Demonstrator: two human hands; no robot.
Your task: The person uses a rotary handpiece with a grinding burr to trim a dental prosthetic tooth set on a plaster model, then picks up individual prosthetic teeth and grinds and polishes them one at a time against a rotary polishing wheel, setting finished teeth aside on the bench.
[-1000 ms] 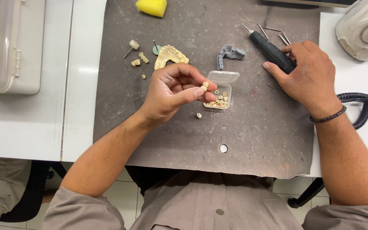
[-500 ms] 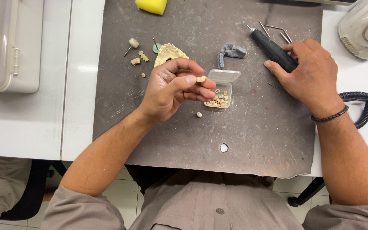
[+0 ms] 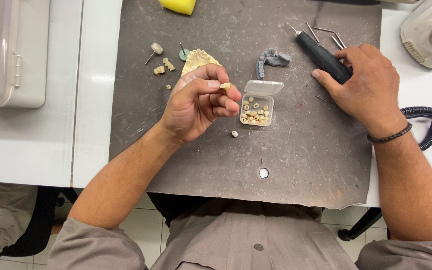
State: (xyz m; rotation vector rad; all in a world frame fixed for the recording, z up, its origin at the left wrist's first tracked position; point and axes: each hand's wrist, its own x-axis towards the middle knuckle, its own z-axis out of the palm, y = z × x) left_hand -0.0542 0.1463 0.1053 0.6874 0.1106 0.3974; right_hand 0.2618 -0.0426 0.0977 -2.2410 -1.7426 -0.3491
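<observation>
My left hand pinches a small cream tooth piece between thumb and forefinger, just left of a little clear plastic box with several similar pieces inside and its lid flipped back. My right hand lies on a black rotary handpiece resting on the dark grey mat. One loose tooth piece sits on the mat below the box.
A cream dental cast, a grey jaw model, small tooth pieces, burs and a yellow sponge lie at the mat's far side. A white machine, coiled black cord and clear container flank it.
My left hand lifted the tooth piece away from the box and turned it up toward me. My right hand stayed on the handpiece.
</observation>
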